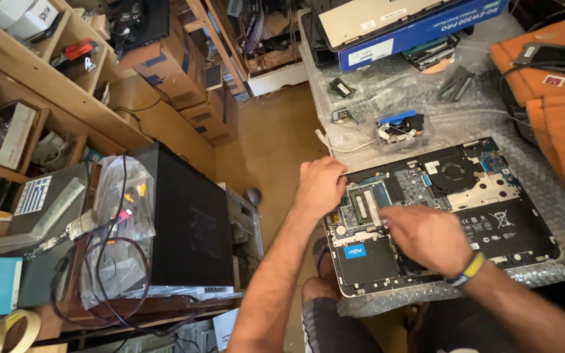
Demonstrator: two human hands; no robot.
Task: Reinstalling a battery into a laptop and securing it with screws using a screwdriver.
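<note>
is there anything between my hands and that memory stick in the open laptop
Nothing visible. The left hand rests on the open laptop edge beside the memory module; the right hand reaches it from the other side.

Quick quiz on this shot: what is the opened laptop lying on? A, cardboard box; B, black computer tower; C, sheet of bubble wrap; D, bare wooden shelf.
C: the opened laptop, with both the left hand and right hand on its exposed insides, lies flat on a sheet of bubble wrap spread over the work surface.
</note>
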